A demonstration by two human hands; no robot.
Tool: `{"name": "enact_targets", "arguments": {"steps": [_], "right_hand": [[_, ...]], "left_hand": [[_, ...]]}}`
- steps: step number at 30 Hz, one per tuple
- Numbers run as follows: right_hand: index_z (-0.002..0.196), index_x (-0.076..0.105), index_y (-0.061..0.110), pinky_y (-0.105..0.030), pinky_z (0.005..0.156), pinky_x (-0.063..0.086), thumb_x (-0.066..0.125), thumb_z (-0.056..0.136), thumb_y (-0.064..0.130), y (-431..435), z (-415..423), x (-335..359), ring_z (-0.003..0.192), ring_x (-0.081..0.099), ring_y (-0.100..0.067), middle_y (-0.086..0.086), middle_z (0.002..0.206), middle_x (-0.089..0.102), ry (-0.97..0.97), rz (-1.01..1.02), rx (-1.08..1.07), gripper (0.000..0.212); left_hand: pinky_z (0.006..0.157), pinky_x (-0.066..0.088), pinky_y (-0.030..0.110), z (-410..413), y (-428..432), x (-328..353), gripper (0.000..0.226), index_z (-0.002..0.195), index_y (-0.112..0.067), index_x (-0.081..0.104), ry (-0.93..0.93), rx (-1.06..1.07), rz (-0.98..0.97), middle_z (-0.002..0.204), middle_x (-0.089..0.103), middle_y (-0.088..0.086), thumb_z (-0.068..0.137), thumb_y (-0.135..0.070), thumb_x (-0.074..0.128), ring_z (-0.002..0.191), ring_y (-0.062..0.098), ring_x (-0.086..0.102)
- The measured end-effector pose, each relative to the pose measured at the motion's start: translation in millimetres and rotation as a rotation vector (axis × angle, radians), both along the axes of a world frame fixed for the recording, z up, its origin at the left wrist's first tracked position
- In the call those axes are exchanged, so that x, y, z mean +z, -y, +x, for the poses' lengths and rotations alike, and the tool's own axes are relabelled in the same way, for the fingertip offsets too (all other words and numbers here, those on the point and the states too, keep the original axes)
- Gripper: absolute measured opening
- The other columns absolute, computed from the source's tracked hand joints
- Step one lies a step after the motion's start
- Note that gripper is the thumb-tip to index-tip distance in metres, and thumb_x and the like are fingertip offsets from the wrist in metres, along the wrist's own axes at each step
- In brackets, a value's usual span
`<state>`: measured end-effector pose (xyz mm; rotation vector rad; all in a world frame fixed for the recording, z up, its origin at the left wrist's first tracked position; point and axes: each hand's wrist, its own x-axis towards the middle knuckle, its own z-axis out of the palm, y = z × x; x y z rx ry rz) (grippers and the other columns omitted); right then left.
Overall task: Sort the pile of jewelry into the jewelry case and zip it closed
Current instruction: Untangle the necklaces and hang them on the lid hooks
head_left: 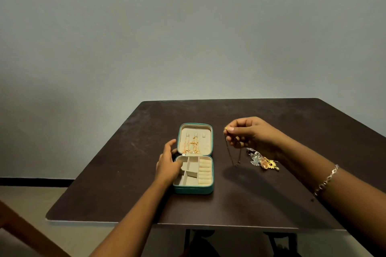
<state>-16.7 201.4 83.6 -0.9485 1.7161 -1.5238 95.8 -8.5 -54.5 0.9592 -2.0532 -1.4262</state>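
Laid left hand (168,165), released, on beige padded tray (189,180) at 9 o'clock of open teal jewelry case (194,190). Located tangled gold-silver pile (262,160) at 3 o'clock on dark matte table (229,206). Pinched thin dangling chain (228,152) in right hand (248,133), 11 o'clock of pile.

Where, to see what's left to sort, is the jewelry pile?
Head view: the jewelry pile lies on the table right of the open case, beside the right hand holding a chain.

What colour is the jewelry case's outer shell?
Teal green; the jewelry case shows best in head view.
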Motion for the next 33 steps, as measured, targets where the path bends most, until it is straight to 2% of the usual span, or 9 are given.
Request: {"name": "enact_targets", "arguments": {"steps": [3, 6, 8, 12, 16, 27, 30, 33], "right_hand": [[0.079, 0.063, 0.005, -0.018, 0.052, 0.042, 0.053, 0.089, 0.003, 25, -7, 5, 0.062, 0.05, -0.014, -0.003, 0.063, 0.062, -0.02, -0.014, 0.018, 0.015], [0.079, 0.063, 0.005, -0.016, 0.05, 0.042, 0.052, 0.089, 0.003, 46, -12, 6, 0.062, 0.05, -0.014, -0.004, 0.065, 0.062, -0.038, -0.018, 0.036, 0.015], [0.08, 0.063, 0.006, -0.015, 0.051, 0.044, 0.052, 0.09, 0.005, 56, -14, 5, 0.062, 0.052, -0.013, -0.005, 0.068, 0.062, -0.06, -0.011, 0.046, 0.015], [0.08, 0.064, 0.007, -0.017, 0.055, 0.044, 0.052, 0.09, 0.006, 72, -15, 2, 0.065, 0.052, -0.014, -0.003, 0.067, 0.062, -0.08, 0.011, 0.075, 0.016], [0.079, 0.064, 0.007, -0.016, 0.051, 0.043, 0.051, 0.09, 0.005, 80, -16, -3, 0.063, 0.048, -0.014, -0.002, 0.065, 0.063, -0.047, 0.003, 0.112, 0.017], [0.081, 0.064, 0.008, -0.015, 0.053, 0.045, 0.052, 0.091, 0.009, 84, -24, -17, 0.062, 0.053, -0.01, -0.004, 0.071, 0.063, -0.129, 0.077, 0.089, 0.016], [0.08, 0.063, 0.01, -0.016, 0.057, 0.045, 0.054, 0.09, 0.011, 83, -24, -20, 0.064, 0.056, -0.008, -0.004, 0.074, 0.064, -0.265, 0.101, 0.047, 0.015], [0.086, 0.065, 0.01, -0.024, 0.07, 0.05, 0.057, 0.089, 0.015, 87, -24, -26, 0.079, 0.061, -0.012, -0.006, 0.086, 0.066, -0.571, 0.151, -0.059, 0.01]], "left_hand": [[0.088, 0.048, 0.054, 6, -10, 11, 0.069, 0.118, -0.059, 0.033, -0.025, -0.004, -0.023, 0.117, 0.057, -0.01, 0.062, -0.031, 0.061, 0.116, 0.019, 0.051], [0.09, 0.048, 0.052, 5, -12, 12, 0.076, 0.136, -0.042, 0.03, -0.031, -0.013, -0.035, 0.13, 0.049, -0.001, 0.073, -0.014, 0.062, 0.117, 0.021, 0.049], [0.091, 0.048, 0.051, 2, -9, 10, 0.076, 0.14, -0.035, 0.029, -0.03, -0.012, -0.051, 0.135, 0.045, 0.001, 0.076, -0.009, 0.061, 0.12, 0.022, 0.048], [0.094, 0.047, 0.049, 0, -7, 6, 0.073, 0.138, -0.035, 0.033, -0.024, -0.013, -0.078, 0.135, 0.047, 0.002, 0.075, -0.008, 0.059, 0.12, 0.021, 0.047], [0.095, 0.046, 0.048, -1, -8, 5, 0.069, 0.135, -0.035, 0.036, -0.026, -0.019, -0.087, 0.129, 0.051, 0.0, 0.077, -0.01, 0.062, 0.117, 0.018, 0.049], [0.097, 0.045, 0.047, -2, -8, 4, 0.067, 0.132, -0.035, 0.038, -0.049, -0.016, -0.095, 0.125, 0.054, -0.002, 0.076, -0.007, 0.062, 0.115, 0.016, 0.051], [0.095, 0.046, 0.045, -1, -9, 5, 0.066, 0.13, -0.036, 0.04, -0.059, -0.013, -0.096, 0.122, 0.056, -0.003, 0.075, -0.009, 0.064, 0.112, 0.013, 0.053], [0.094, 0.047, 0.046, -1, -9, 5, 0.063, 0.126, -0.037, 0.044, -0.073, -0.01, -0.104, 0.119, 0.058, -0.004, 0.073, -0.009, 0.064, 0.109, 0.012, 0.055]]}}
